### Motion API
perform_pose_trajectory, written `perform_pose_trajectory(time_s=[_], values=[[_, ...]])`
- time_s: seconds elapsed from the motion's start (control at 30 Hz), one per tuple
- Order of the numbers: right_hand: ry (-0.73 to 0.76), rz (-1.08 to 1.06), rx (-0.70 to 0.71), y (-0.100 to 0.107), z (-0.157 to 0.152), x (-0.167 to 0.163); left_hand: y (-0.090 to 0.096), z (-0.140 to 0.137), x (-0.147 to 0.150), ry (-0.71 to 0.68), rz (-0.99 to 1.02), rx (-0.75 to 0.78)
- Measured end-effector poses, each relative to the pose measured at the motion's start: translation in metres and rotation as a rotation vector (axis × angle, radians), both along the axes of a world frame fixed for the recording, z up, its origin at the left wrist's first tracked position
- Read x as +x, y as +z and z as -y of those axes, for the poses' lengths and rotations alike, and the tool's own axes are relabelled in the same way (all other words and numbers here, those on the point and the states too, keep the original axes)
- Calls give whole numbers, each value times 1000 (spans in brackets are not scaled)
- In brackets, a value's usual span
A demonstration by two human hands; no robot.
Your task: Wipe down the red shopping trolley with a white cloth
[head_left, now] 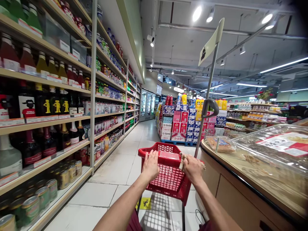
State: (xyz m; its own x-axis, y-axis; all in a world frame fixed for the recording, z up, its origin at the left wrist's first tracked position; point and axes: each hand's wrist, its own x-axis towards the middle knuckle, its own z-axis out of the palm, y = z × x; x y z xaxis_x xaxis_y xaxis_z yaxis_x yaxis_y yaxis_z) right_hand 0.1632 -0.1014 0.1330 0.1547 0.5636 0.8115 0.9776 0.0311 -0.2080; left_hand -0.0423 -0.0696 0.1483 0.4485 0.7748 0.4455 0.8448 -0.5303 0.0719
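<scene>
A red plastic shopping cart [166, 179] with a perforated basket stands in front of me in the aisle. My left hand [151, 165] rests on the left part of its handle, with the fingers stretched forward and lying flat over it. At the handle's right end, my right hand [193, 167] is closed around a crumpled beige cloth [182, 160] and presses it against the red plastic. A pale label [169, 155] covers the handle between both hands. What shows of the basket's inside looks bare, though the handle hides part of it.
Shelves [60, 121] of bottles and cans line the left side. A counter [231, 189] with clear plastic food packs [284, 144] curves close on the right, beside a metal sign pole [204, 96]. Stacked drink cartons [179, 123] stand ahead, and glass-door fridges [147, 104] at the back.
</scene>
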Motion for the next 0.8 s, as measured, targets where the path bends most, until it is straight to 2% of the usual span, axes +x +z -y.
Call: perform_pose_trajectory(time_s=[0.13,0.2,0.4,0.6,0.67,0.8], values=[[222,186,42,3,-10,-46,4,1,1,10,3,-20],[272,207,44,3,-12,-52,6,0,-1,0,-9,-18],[5,-23,-15,1,-1,-8,7,1,2,13,-22,-23],[195,223,94,-6,-7,-36,5,1,0,7,-34,-11],[154,183,89,-8,-5,-25,4,1,-2,-9,-39,5],[-23,39,65,-8,-2,-3,0,1,1,9,-26,17]])
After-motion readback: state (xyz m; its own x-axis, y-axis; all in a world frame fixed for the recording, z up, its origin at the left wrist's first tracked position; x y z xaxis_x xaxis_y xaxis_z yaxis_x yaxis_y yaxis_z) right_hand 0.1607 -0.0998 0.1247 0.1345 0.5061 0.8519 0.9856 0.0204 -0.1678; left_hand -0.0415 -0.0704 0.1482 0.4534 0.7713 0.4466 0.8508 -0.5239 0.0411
